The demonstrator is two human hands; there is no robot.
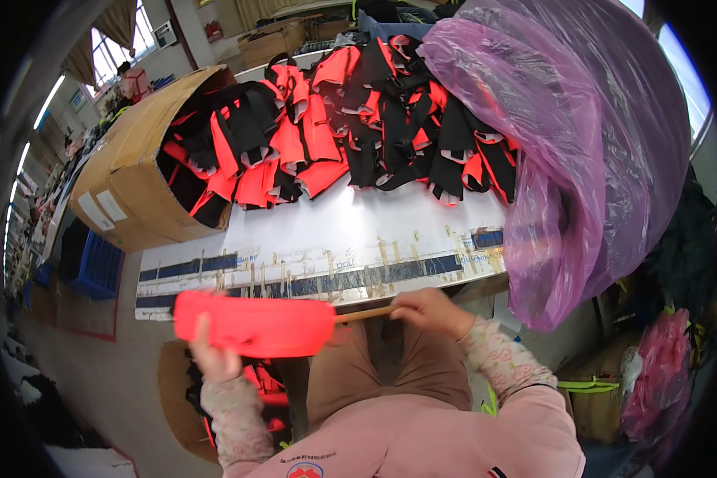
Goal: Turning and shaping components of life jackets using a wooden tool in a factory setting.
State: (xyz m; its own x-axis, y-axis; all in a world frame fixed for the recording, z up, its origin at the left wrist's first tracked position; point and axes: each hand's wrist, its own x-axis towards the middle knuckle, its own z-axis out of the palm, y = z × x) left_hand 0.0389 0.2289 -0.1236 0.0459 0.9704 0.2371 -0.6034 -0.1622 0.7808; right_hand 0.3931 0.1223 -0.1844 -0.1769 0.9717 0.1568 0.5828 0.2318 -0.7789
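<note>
— Where is the bright red piece (255,327) now?
— It is held in the air, just before the near edge of the table (295,223), above the person's lap.
— And how are the hands occupied?
— Near its left end, the piece appears to be grasped by the left hand (215,354), but this hand is blurred, so the exact finger placement cannot be told. By the right hand (434,312), a thin wooden stick (364,314) is gripped, and the piece's right end is met by it. Whether the stick is put inside or behind cannot be seen.
— Which step is in hand, then?
— It can be judged that the piece is being worked on the stick, perhaps to be turned or straightened.
— What is called for next?
— Probably, the stick should be kept steady while the cloth is drawn along it by the left fingers.
</note>
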